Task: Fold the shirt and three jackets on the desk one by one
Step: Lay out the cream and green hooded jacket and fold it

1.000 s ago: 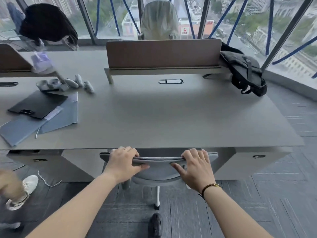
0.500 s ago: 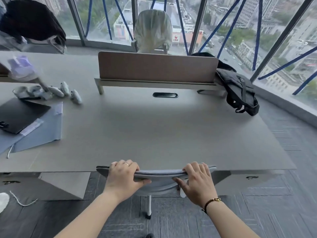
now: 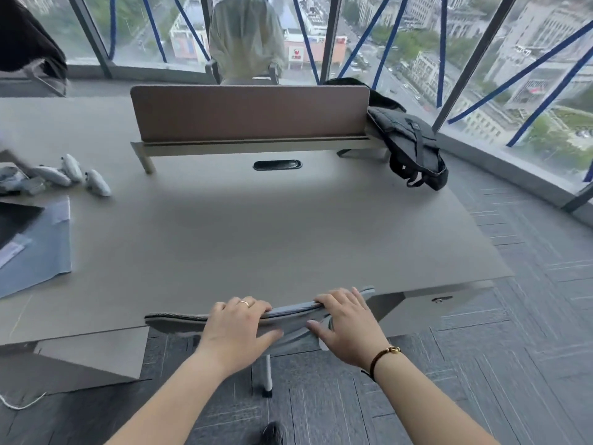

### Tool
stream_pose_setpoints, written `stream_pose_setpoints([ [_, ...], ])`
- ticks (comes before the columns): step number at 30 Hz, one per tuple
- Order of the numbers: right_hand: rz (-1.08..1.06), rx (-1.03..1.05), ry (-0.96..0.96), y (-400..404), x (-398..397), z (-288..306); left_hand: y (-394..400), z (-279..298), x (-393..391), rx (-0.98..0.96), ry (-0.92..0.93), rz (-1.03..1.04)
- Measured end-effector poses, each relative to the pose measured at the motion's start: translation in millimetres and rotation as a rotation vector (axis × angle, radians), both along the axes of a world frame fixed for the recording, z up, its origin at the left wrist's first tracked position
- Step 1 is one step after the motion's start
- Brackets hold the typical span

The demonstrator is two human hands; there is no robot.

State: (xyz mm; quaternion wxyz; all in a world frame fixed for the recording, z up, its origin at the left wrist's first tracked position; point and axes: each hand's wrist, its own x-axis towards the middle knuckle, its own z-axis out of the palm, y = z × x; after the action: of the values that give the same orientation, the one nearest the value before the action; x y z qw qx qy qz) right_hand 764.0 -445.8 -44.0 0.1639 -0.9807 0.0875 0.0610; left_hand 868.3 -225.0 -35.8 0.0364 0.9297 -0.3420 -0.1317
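My left hand (image 3: 236,329) and my right hand (image 3: 348,326) both grip the top edge of a grey chair back (image 3: 179,320) at the near edge of the grey desk (image 3: 256,226). The chair's seat lies under the desk. A light blue folded cloth (image 3: 41,252) lies at the desk's left edge. A dark garment (image 3: 29,43) hangs at the far left, and a pale garment (image 3: 244,36) is draped over a chair behind the brown divider (image 3: 250,114). Whether these are the shirt or jackets I cannot tell.
A black backpack (image 3: 414,146) sits on the desk's far right corner. Small grey objects (image 3: 73,175) lie at the left, beside a black board (image 3: 16,220). A cable slot (image 3: 277,164) is near the divider. Large windows stand behind; carpet floor lies to the right.
The chair back has moved forward, up to the desk edge, with both hands still on it. My view has moved closer to the desk and turned right; my right hand sits higher.
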Motion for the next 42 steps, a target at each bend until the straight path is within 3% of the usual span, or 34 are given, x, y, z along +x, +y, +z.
stream_pose_setpoints([
  [4, -0.045, 0.131, 0.039, -22.6, -31.4, 24.6, -62.9, 9.0, -24.7, -0.084, 0.065, -0.122],
  [8, -0.149, 0.120, 0.078, -66.8, -86.2, 39.4, -130.6, 24.0, -52.9, -0.146, 0.054, -0.226],
  [25, -0.747, 0.131, -0.248, -337.8, -380.4, 77.6, -471.7, 79.7, -293.2, -0.231, -0.007, -0.575],
  [35, -0.841, 0.133, -0.311, -484.6, -387.4, 71.2, -635.6, 63.4, -296.4, -0.234, -0.005, -0.599],
  [42, -0.836, 0.039, -0.158, -628.5, -349.1, 88.2, -791.5, 47.5, -258.3, -0.263, 0.109, -0.598],
])
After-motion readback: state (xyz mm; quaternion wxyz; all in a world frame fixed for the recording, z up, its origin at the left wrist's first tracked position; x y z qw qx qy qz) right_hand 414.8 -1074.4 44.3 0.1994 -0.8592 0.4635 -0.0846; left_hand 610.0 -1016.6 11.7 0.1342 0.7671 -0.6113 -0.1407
